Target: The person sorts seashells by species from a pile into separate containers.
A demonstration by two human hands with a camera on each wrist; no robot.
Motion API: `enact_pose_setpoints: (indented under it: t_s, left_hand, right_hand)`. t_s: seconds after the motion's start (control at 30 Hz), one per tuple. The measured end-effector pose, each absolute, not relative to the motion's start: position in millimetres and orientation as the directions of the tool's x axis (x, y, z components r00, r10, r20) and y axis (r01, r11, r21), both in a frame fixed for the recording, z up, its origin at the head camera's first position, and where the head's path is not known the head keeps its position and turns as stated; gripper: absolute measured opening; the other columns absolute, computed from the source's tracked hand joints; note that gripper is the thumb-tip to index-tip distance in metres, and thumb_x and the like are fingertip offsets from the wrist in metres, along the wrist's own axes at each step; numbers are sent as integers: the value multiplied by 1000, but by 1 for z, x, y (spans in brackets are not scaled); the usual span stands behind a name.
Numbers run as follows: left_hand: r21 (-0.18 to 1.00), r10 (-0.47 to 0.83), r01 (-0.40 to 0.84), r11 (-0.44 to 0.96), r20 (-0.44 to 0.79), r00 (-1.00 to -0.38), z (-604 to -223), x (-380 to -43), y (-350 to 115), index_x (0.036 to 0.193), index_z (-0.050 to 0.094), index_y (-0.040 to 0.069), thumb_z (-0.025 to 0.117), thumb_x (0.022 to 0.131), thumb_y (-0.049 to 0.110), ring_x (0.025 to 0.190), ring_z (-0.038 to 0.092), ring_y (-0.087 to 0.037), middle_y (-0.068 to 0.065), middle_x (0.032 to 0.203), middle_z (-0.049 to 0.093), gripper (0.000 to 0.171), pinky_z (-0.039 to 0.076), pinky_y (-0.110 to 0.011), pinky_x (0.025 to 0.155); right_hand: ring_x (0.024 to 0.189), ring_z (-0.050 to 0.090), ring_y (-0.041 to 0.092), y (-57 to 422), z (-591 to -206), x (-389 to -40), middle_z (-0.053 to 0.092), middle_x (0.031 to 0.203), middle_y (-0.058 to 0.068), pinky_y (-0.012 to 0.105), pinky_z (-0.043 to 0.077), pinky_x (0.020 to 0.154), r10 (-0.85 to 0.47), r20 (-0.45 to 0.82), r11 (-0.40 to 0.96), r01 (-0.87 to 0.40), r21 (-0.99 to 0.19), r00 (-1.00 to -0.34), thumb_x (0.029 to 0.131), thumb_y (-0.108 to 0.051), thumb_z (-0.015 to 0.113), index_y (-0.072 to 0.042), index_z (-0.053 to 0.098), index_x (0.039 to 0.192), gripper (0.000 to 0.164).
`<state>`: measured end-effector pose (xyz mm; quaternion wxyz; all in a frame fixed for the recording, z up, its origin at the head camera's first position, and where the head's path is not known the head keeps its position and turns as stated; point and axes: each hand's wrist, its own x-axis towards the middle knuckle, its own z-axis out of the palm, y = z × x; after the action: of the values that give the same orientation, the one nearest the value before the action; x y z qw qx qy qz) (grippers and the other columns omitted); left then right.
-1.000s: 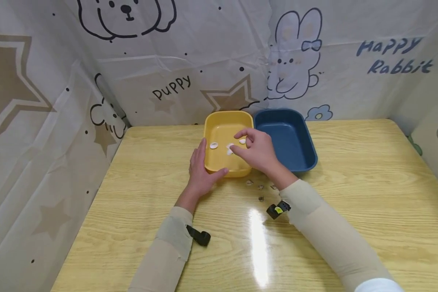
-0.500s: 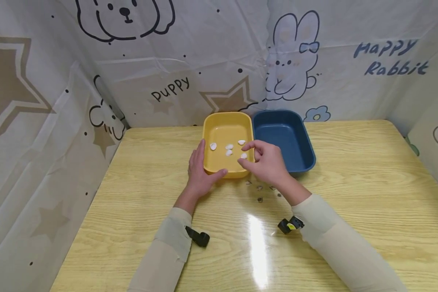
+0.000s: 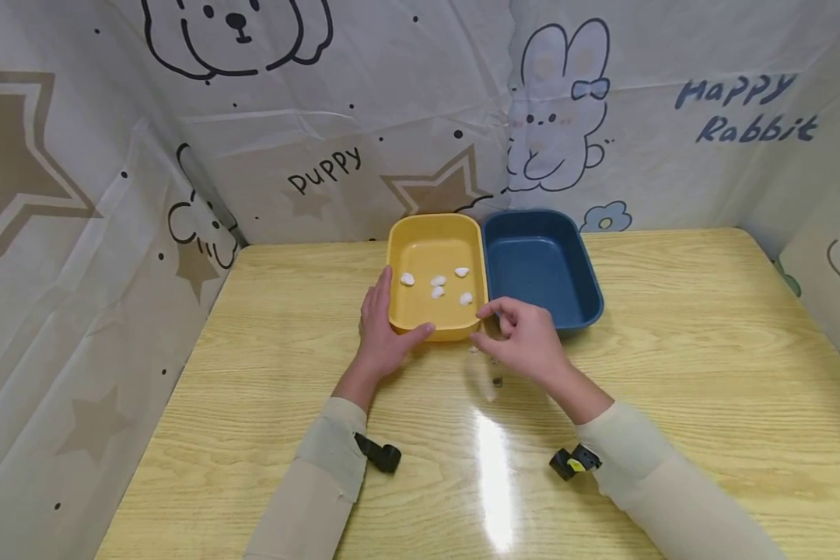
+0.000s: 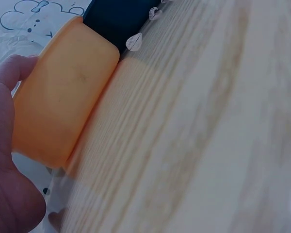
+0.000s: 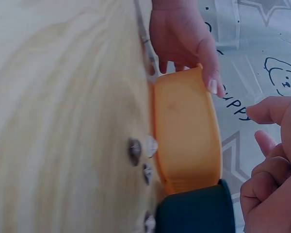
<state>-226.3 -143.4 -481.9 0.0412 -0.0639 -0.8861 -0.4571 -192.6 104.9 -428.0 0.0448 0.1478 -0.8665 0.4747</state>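
My left hand (image 3: 383, 327) rests against the near left corner of a yellow plastic tray (image 3: 437, 225). Its fairly straight fingers lie along the left wall and its thumb at the front rim. Several white seashells (image 3: 438, 281) lie spread on the tray floor. At the tray's near right corner, my right hand (image 3: 525, 338) hovers with thumb and index finger apart and nothing visible between them. Below it on the table are several small seashells (image 5: 134, 150), some dark and one paler (image 5: 151, 146); in the head view the hand partly hides them.
A dark blue tray (image 3: 591, 288) stands against the yellow tray's right side, with no shells visible inside. Both trays sit near the back edge of the wood-grain table (image 3: 287, 311). A printed cloth (image 3: 252, 155) hangs behind and at the sides.
My right hand has withdrawn from over the yellow tray toward the near right, leaving another white shell in view there. The left hand has stayed put.
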Motion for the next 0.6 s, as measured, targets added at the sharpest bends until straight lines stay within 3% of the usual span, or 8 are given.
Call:
enact_pose_setpoints:
  t_s: [0.6]
  left_hand:
    - [818,74,132,560,109,-991,-481,-226,-143,160,-2,39,79,80,51,149,-3,-22,9,166,6,114,2,-54,116]
  right_hand:
    - [49,40,15,114,-460,-184,43,59,-1,30,33,49,-240,110,574,-232,-785,-965,82,-17,82,-6,72,103,26]
